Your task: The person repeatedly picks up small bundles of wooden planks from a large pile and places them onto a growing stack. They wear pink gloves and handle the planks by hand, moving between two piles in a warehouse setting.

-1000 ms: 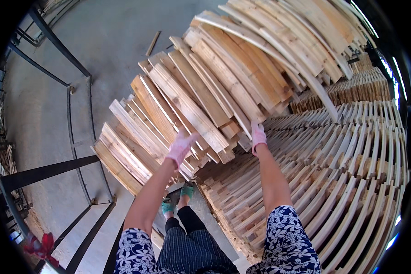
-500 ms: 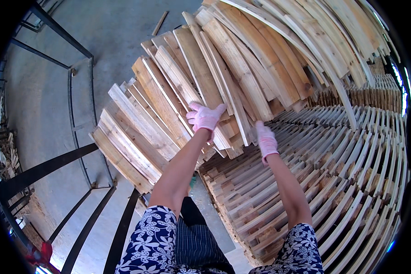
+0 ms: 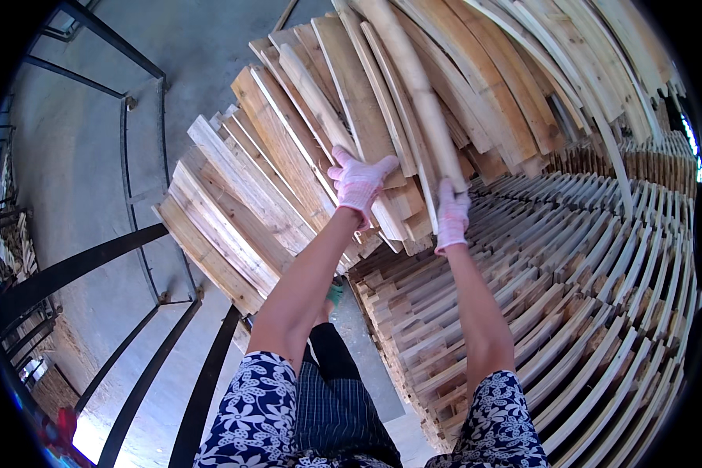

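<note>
Both my hands wear pink-and-white gloves. My left hand (image 3: 360, 186) rests on the row of wooden boards (image 3: 351, 101), thumb and fingers spread across the lower part of a narrow board. To its right, my right hand (image 3: 452, 217) is closed at the near end of a long pale wooden board (image 3: 425, 93). That board looks tipped partly onto its edge among its neighbours. The glove hides part of the grip. More boards lean side by side to the left and right, their near ends uneven.
Stacked wooden strips (image 3: 538, 312) in layered rows fill the right side. Black metal bars (image 3: 203, 382) and a frame (image 3: 125, 179) stand at the left over the grey concrete floor (image 3: 78, 203). Scrap wood (image 3: 12, 242) lies at the far left edge.
My right hand has moved up onto the near end of a board, which now looks turned. My left hand has slid slightly up and right, fingers still spread. The view has shifted a little.
</note>
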